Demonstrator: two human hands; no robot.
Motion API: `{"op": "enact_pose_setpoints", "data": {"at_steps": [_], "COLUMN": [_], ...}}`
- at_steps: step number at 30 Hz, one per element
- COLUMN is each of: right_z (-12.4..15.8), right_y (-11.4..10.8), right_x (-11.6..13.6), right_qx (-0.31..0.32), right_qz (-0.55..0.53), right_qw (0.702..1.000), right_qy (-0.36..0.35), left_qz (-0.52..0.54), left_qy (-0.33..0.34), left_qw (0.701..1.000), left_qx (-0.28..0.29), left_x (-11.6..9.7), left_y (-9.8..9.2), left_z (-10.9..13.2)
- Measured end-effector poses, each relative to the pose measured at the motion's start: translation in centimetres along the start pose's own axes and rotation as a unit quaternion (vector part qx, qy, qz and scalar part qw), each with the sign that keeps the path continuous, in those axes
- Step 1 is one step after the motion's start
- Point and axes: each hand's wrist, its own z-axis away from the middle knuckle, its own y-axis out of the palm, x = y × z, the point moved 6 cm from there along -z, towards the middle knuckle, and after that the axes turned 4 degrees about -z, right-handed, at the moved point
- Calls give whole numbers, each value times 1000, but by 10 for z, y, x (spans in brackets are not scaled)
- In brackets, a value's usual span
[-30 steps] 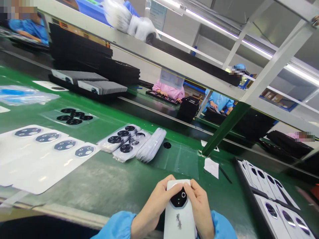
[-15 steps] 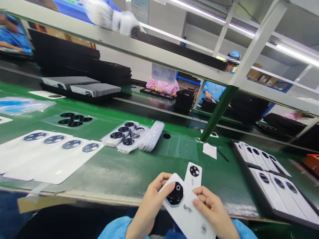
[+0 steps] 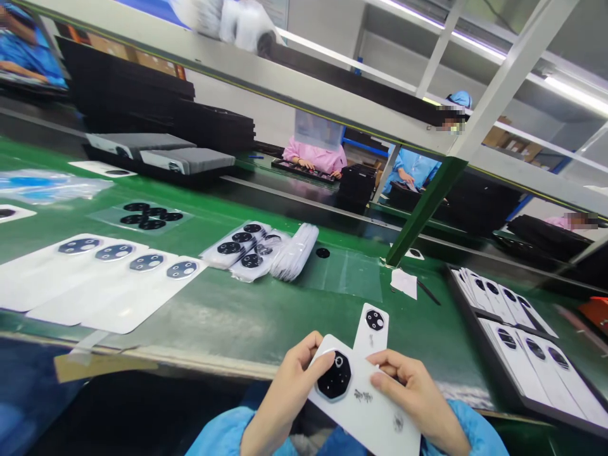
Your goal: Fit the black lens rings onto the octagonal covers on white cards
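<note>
Both my hands hold a white phone back cover [image 3: 349, 415] at the bench's front edge. It has a large black octagonal camera panel with a silvery rim and small dark markings lower down. My left hand [image 3: 292, 389] is closed on its left edge, the thumb lying on the camera panel. My right hand [image 3: 415, 396] pinches the right edge, thumb on the front face. Behind it shows a second, narrower-looking white cover [image 3: 369, 341] with a black camera panel; whether it lies on the bench or is held too, I cannot tell.
A black tray [image 3: 475, 335] of white covers stands right. White covers [image 3: 114, 304] with grey camera panels overlap at left. Wrapped lens stacks [image 3: 251, 256] and loose black discs [image 3: 152, 223] lie farther back. A green post [image 3: 427, 212] rises behind; co-workers sit beyond.
My view has shifted slightly, so the bench items appear a little higher and farther right. Both hands keep their hold on the cover, which has tilted slightly.
</note>
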Motion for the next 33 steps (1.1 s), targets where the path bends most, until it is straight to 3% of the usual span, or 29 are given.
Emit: {"op": "enact_pose_setpoints", "data": {"at_steps": [9,18,33], "right_z": [-13,-24,-32], "right_y": [9,25,21], "right_x": [-14,-46,-46], "right_qx": [47,102,113], "right_qz": [35,16,19], "right_qw": [997,988,981], "right_qy": [52,112,157], "left_qz": [-35,-95,-69], "left_qy": [-29,-45,-86], "left_qw": [998,994,994], "left_qx": [54,16,29], "left_x": [12,25,29], "left_y": [-11,-29,-29], "left_z": [2,15,8]}}
